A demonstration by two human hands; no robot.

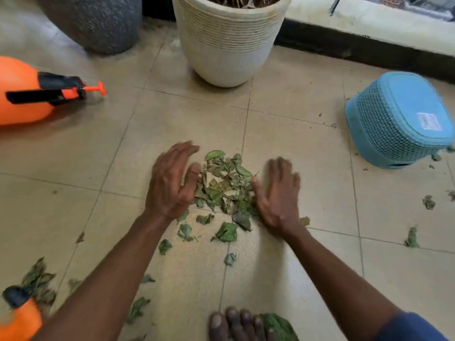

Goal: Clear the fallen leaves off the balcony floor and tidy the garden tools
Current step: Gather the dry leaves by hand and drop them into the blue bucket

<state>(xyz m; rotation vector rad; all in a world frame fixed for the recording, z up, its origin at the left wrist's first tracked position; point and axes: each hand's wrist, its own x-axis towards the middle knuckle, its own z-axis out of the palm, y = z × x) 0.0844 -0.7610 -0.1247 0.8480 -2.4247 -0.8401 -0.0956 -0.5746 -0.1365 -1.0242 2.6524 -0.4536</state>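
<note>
A small heap of green and brownish leaves (pixel 225 185) lies on the beige tiled floor (pixel 295 134) in the middle. My left hand (pixel 172 180) stands on its left side with fingers straight, palm facing the heap. On the heap's right edge my right hand (pixel 279 193) lies flat, fingers spread, thumb touching the leaves. Neither hand holds anything. Loose leaves (pixel 226 232) are scattered nearer to me and off to the lower left (pixel 39 279). An orange pressure sprayer (pixel 27 91) lies on its side at the left edge.
A cream ribbed plant pot (pixel 229 43) stands behind the heap, a dark speckled pot (pixel 98 20) to its left. A blue mesh basket (pixel 401 119) lies overturned at right. A second orange tool (pixel 19 318) sits bottom left. My bare toes (pixel 236 323) show at the bottom.
</note>
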